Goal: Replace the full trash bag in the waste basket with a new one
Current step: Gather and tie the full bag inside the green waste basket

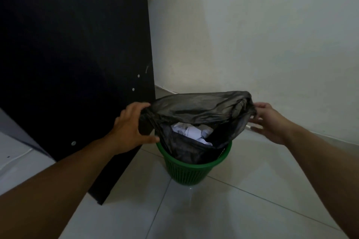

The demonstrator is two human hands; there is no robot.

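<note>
With our left hand [130,126] and right hand [269,122] each gripping the trash bag [196,110] mouth above the green waste basket [192,170], uneven lifting could spill the crumpled paper [191,133].

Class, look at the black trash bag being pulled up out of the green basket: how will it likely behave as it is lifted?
The trash bag is thin and wrinkled, so probably floppy. Only crumpled paper shows inside, so likely light. The left hand and right hand hold its rim; it may sag between them.
</note>
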